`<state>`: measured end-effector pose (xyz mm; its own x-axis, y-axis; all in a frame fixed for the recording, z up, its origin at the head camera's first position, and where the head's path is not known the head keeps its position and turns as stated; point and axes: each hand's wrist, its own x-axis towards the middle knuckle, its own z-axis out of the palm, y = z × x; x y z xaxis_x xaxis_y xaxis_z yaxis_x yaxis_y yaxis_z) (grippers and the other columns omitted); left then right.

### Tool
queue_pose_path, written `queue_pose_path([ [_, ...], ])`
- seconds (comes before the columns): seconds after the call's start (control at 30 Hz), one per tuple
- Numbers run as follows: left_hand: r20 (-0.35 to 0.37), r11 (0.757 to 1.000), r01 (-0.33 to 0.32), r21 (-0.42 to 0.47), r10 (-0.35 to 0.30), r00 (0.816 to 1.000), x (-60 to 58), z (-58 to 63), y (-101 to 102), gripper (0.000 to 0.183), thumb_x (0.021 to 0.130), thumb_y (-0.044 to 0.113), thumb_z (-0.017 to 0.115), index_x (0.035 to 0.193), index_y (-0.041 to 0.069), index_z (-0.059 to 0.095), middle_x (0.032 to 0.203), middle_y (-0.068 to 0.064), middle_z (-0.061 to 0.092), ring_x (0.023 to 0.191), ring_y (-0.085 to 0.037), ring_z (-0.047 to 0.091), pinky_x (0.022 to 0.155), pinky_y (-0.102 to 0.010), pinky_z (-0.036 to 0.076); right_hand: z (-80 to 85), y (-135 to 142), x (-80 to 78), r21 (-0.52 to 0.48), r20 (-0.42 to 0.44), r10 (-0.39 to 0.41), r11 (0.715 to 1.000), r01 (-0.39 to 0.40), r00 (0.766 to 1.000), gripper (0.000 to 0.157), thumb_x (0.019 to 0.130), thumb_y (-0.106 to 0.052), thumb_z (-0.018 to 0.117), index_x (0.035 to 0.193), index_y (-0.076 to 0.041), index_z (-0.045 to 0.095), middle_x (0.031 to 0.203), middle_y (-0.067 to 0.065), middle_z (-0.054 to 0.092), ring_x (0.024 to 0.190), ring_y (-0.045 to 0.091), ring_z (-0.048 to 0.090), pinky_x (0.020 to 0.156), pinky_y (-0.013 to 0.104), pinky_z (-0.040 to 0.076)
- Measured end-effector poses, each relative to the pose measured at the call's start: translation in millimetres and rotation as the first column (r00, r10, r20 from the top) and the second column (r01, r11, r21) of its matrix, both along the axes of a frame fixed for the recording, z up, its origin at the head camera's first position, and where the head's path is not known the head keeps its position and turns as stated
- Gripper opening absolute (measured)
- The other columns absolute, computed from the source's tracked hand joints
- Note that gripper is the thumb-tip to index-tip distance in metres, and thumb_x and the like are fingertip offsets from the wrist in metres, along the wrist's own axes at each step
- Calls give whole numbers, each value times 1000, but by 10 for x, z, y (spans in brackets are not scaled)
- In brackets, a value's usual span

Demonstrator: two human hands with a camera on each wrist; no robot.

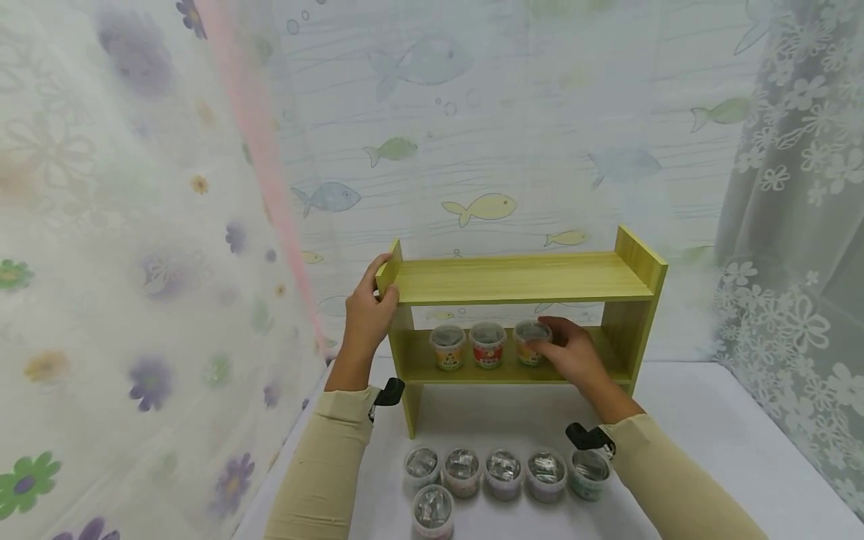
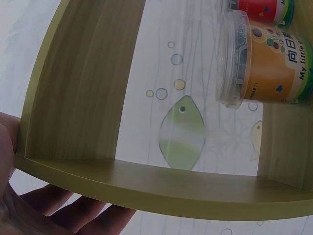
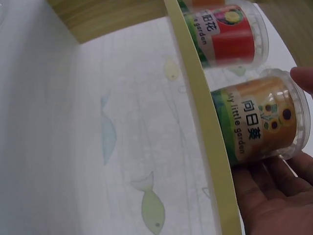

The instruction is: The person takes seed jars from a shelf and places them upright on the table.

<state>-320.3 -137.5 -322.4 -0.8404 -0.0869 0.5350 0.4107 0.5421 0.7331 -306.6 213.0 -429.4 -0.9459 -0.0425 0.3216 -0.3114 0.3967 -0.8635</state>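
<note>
My left hand point(image 1: 367, 321) grips the upper left side panel of a small yellow-green wooden shelf point(image 1: 513, 279), its thumb on the near side. In the left wrist view, the fingers of that hand point(image 2: 63, 208) lie along the panel's outer face. My right hand point(image 1: 575, 354) holds an orange-labelled clear plastic cup point(image 1: 525, 351) at the lower board, third from the left. The right wrist view shows this cup point(image 3: 259, 120) with fingers beneath and a thumb tip by its lid. Beside it stand a red-labelled cup point(image 1: 487, 346) and another orange-labelled cup point(image 1: 448, 349).
On the white tabletop point(image 1: 682, 435) before the shelf, several lidded cups point(image 1: 503, 474) form a row. One more cup point(image 1: 433, 511) stands nearer, at the row's left. A fish-patterned curtain point(image 1: 540, 135) hangs behind, and a flowered curtain point(image 1: 135, 300) lines the left side.
</note>
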Motion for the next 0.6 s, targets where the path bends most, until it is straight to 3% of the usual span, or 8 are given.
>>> queue_pose_path([
  [0.2,1,1000,7,-1,-7,1000,7,-5,2,54,102,27,51,153,43,45,116,-10,69,67,-23,61,49,-33,45,16,30,2,24,15,13,1000,-13,1000,72,96,-39,72,152,-2,47,149,23,51,130,43,57,93,46,55],
  [0.4,-1,1000,2,3,-2,1000,13,4,5,54,102,27,51,153,43,46,105,-9,67,58,-20,54,48,-32,43,55,55,14,74,40,29,997,-32,999,70,96,-42,72,152,-7,49,151,20,51,129,41,58,90,45,56],
  [0.6,2,1000,1,0,-1,1000,18,13,8,54,102,28,51,152,45,45,103,-10,67,53,-18,48,48,-32,44,81,80,15,113,40,30,993,-35,999,68,93,-44,74,147,-7,55,142,21,58,123,41,62,84,41,58],
])
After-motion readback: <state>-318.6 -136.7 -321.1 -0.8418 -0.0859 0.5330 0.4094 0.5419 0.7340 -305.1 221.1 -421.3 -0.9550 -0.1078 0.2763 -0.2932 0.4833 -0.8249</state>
